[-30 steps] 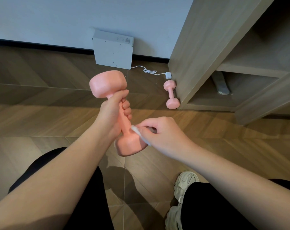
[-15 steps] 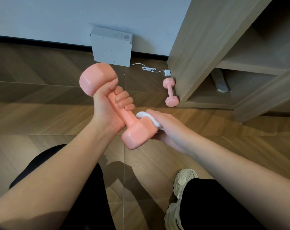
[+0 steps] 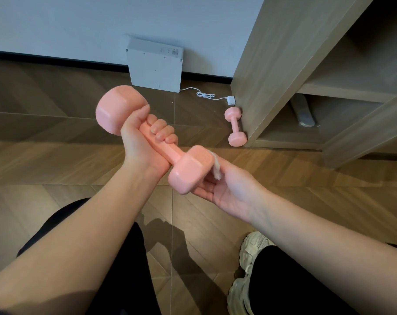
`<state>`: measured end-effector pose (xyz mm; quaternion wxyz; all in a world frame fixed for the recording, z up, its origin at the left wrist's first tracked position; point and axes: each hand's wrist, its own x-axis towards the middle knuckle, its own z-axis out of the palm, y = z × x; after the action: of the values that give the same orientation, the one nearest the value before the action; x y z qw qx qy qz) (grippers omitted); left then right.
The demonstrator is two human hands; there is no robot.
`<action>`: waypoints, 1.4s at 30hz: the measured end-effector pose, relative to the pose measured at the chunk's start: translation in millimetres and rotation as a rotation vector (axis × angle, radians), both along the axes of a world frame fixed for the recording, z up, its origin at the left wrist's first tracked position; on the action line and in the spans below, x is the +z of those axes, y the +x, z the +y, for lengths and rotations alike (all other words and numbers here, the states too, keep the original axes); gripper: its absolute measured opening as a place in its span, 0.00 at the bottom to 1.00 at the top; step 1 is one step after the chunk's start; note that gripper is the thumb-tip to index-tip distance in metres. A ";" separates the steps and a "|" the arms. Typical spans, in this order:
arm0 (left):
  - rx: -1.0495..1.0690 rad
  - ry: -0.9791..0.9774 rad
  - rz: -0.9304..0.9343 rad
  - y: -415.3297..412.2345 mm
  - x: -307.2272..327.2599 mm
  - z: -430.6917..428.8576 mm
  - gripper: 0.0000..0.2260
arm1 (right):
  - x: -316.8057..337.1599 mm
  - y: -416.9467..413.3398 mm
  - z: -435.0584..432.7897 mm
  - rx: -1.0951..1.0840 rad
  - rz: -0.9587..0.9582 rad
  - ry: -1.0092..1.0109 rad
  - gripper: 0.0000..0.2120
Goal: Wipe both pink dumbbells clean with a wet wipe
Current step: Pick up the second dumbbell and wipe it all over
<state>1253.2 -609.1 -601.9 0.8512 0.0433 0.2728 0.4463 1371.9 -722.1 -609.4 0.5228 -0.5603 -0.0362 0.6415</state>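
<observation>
- Over the last second my right hand (image 3: 229, 187) has rolled from on top of the near head, knuckles up, round to its underside, and it now lies palm up beneath it.
- The dumbbell (image 3: 190, 171) has tipped as well, from nearly upright to a clear slant, with its far head up and to the left and its near head down toward me.
- I take this to mean the top and side of the near head are wiped and the pass is now covering its underside; the handle and far head look still to be done.
- My left hand (image 3: 147, 137) is clenched round the handle just below the far head, thumb up against that head, carrying the weight in the air above the floor (image 3: 56, 155).
- The wipe (image 3: 215, 167) shows as a white strip squeezed between the near head and my right hand, touching both.
- My right fingers run under the head and out of sight, so I cannot tell whether they pinch the wipe or only press it.
- The second dumbbell (image 3: 235, 126) lies on the floor against the cabinet (image 3: 272, 64), well apart from both hands, not yet picked up.
</observation>
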 end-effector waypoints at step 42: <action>-0.077 -0.038 0.271 11.2 -24.2 -0.1 0.08 | 35.2 20.0 9.8 0.467 -1.466 0.527 0.13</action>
<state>1264.4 -609.2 -626.1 0.8237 0.0975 0.3916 0.3983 1391.9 -712.3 -574.3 0.3338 -0.6745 -0.6350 0.1744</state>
